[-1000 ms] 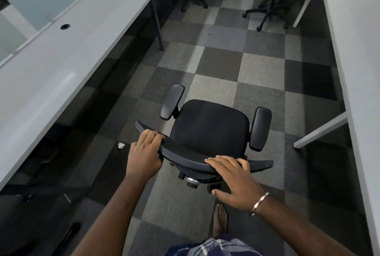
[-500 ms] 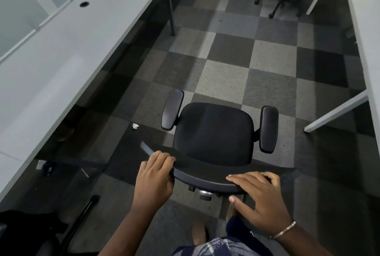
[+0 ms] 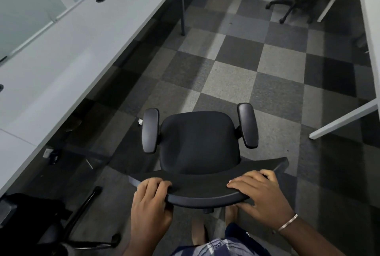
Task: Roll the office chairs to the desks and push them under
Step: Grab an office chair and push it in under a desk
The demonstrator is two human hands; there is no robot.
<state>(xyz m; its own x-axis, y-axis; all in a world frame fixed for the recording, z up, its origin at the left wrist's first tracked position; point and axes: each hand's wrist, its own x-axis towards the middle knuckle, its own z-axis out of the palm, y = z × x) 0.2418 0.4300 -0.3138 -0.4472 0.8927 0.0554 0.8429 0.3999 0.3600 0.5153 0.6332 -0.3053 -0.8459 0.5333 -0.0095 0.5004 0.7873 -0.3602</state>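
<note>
Gripping the chair's backrest (image 3: 205,185) at both ends, your left hand (image 3: 151,204) curled over its rim and right hand (image 3: 260,198) draped on top, you could steer it toward the desk (image 3: 72,49).

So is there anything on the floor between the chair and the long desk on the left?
Only a small white scrap lies on the carpet between the chair and the left desk. It looks too small to stop the wheels. Both hands, left and right, already hold the backrest.
</note>
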